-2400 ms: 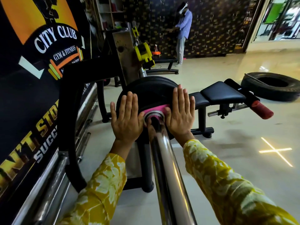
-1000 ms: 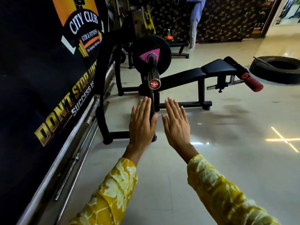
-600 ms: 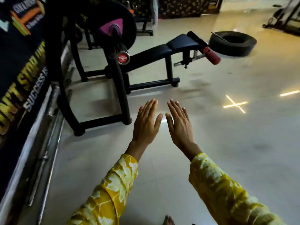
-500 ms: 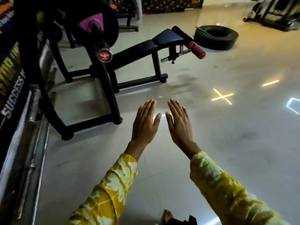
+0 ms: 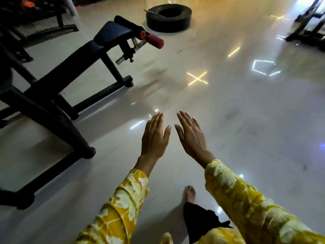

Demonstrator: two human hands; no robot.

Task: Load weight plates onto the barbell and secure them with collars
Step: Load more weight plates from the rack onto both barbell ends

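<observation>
Both grips empty, left hand (image 5: 154,136) and right hand (image 5: 190,136) flat-fingered above glossy pale floor (image 5: 246,129); black padded bench (image 5: 84,55) at ten o'clock, black rubber tyre (image 5: 168,17) at twelve.

Person in yellow floral long sleeves.
Both sleeves (image 5: 246,196) yellow with white leaf print, loose cuffs at wrists; black trouser leg (image 5: 198,221); bare foot (image 5: 190,193), no rings or watch.

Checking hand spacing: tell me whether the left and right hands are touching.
Apart. The head view shows bare floor between the left hand and the right hand; both are open, flat and holding nothing.
</observation>
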